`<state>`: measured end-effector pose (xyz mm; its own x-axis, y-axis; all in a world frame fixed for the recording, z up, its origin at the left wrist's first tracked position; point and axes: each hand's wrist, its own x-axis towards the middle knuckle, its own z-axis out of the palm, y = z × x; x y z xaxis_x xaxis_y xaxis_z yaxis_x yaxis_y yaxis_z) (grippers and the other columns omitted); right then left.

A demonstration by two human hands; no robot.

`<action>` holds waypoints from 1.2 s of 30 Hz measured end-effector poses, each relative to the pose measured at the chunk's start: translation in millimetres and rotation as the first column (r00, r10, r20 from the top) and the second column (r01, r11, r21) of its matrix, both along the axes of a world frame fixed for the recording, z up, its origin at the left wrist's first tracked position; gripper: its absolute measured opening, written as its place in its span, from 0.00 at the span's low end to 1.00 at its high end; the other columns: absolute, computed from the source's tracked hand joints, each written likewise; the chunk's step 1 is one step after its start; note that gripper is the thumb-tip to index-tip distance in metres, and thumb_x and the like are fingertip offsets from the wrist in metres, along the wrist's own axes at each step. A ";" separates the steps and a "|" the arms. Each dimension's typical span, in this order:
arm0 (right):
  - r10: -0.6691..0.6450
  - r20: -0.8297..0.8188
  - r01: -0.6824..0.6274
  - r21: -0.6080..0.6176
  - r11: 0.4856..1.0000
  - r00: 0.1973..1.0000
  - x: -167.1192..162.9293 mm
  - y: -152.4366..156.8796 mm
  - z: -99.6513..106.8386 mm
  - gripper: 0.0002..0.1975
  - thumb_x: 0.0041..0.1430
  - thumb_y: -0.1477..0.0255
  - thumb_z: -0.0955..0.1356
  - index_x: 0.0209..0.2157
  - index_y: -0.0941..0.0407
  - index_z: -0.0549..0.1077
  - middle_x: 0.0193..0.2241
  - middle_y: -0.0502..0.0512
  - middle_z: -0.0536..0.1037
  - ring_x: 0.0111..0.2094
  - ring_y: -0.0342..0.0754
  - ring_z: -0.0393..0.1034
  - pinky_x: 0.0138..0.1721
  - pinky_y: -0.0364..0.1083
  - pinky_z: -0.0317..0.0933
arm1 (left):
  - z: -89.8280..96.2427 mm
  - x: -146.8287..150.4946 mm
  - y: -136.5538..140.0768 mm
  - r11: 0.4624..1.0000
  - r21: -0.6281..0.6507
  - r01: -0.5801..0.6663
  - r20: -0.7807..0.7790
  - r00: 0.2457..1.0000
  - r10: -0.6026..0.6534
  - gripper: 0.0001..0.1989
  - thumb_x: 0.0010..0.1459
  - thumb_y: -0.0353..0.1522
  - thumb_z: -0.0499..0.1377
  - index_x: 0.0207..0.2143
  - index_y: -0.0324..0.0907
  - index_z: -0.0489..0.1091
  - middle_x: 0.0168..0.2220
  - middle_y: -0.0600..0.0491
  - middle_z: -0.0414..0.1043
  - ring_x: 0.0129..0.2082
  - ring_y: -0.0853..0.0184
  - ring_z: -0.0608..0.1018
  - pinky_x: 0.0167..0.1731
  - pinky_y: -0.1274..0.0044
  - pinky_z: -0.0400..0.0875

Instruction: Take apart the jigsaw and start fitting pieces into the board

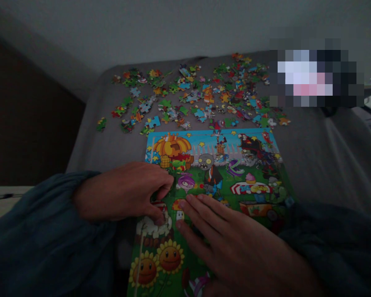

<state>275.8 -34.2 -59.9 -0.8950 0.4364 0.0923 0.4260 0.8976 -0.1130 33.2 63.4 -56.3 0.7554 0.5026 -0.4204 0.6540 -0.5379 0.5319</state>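
Observation:
A cartoon picture board point(170, 258) lies in front of me, printed with sunflowers, a pumpkin and zombie figures. Over its left side, my left hand point(130, 189) has its fingers curled in. The thumb touches the board near a red-and-white patch, and the curled fingers hide whatever may lie between them. My right hand point(228, 235) rests flat on the board's middle, fingers stretched out, fingertips beside a small mushroom figure. Beyond the far edge, many loose jigsaw pieces point(153, 121) are spread about.
Grey cloth point(114, 144) covers the surface under the board and pieces. A pale wall point(160, 29) rises behind. At the back right is a blurred-out patch point(309, 74) with a dark stand below it. The left side is dark.

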 end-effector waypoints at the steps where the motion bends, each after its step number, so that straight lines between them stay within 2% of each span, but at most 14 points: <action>1: -0.001 0.001 0.001 -0.003 1.000 1.000 -0.1 0.0 -0.3 0.44 0.59 0.41 0.61 0.56 0.68 0.69 0.60 0.72 0.69 0.59 0.61 0.65 0.59 0.55 0.58 | 0.5 0.8 -0.2 1.000 0.002 -0.003 -0.006 1.000 0.003 0.21 0.45 0.44 0.72 0.27 0.44 0.65 0.25 0.59 0.67 0.24 0.69 0.65 0.24 0.76 0.51; 7: 0.051 -0.007 -0.051 -0.012 0.999 0.999 -2.6 8.8 -0.2 0.43 0.56 0.42 0.64 0.54 0.68 0.70 0.58 0.73 0.71 0.58 0.63 0.65 0.57 0.58 0.60 | 8.4 1.8 1.6 0.999 -0.039 -0.019 0.004 1.000 0.019 0.20 0.47 0.44 0.71 0.26 0.43 0.64 0.25 0.59 0.67 0.24 0.70 0.65 0.23 0.76 0.51; 10: 0.061 -0.024 -0.062 -0.010 0.998 0.998 -2.8 13.4 -0.7 0.39 0.58 0.44 0.65 0.52 0.66 0.71 0.57 0.72 0.72 0.57 0.62 0.66 0.56 0.57 0.62 | 15.8 -2.6 9.3 0.997 -0.058 -0.058 -0.016 0.998 0.057 0.18 0.53 0.42 0.67 0.26 0.43 0.63 0.23 0.59 0.66 0.23 0.71 0.64 0.23 0.76 0.52; 15: 0.068 -0.053 -0.069 -0.011 0.998 0.996 -2.7 16.5 -0.4 0.33 0.59 0.48 0.67 0.51 0.64 0.73 0.54 0.66 0.74 0.54 0.59 0.68 0.53 0.55 0.65 | 20.0 -10.3 21.9 0.986 0.057 -0.156 0.001 0.988 0.157 0.17 0.60 0.43 0.60 0.27 0.42 0.62 0.21 0.59 0.64 0.21 0.72 0.62 0.23 0.76 0.52; 20: 0.076 -0.067 -0.079 -0.053 0.995 0.995 -4.3 18.1 0.5 0.28 0.62 0.51 0.66 0.50 0.62 0.72 0.53 0.65 0.74 0.54 0.58 0.68 0.51 0.55 0.65 | 17.2 -8.2 22.3 0.983 0.076 -0.166 0.007 0.986 0.166 0.16 0.61 0.43 0.59 0.28 0.42 0.63 0.21 0.59 0.64 0.20 0.73 0.62 0.23 0.77 0.52; 28: 0.065 -0.050 -0.070 -0.105 0.992 0.997 -3.1 19.7 0.7 0.27 0.61 0.52 0.67 0.51 0.60 0.71 0.54 0.64 0.74 0.55 0.58 0.67 0.55 0.57 0.62 | 13.9 -8.2 22.1 0.988 0.070 -0.139 0.002 0.990 0.139 0.16 0.62 0.43 0.59 0.28 0.42 0.63 0.22 0.59 0.65 0.21 0.72 0.63 0.23 0.76 0.52; 36: 0.073 -0.057 -0.079 -0.118 0.990 0.996 -4.0 22.9 0.1 0.28 0.62 0.51 0.66 0.52 0.59 0.70 0.55 0.65 0.73 0.55 0.59 0.66 0.53 0.57 0.62 | 13.4 -7.6 21.8 0.988 0.075 -0.136 0.019 0.991 0.135 0.15 0.61 0.42 0.59 0.28 0.42 0.63 0.22 0.59 0.65 0.21 0.72 0.63 0.23 0.76 0.52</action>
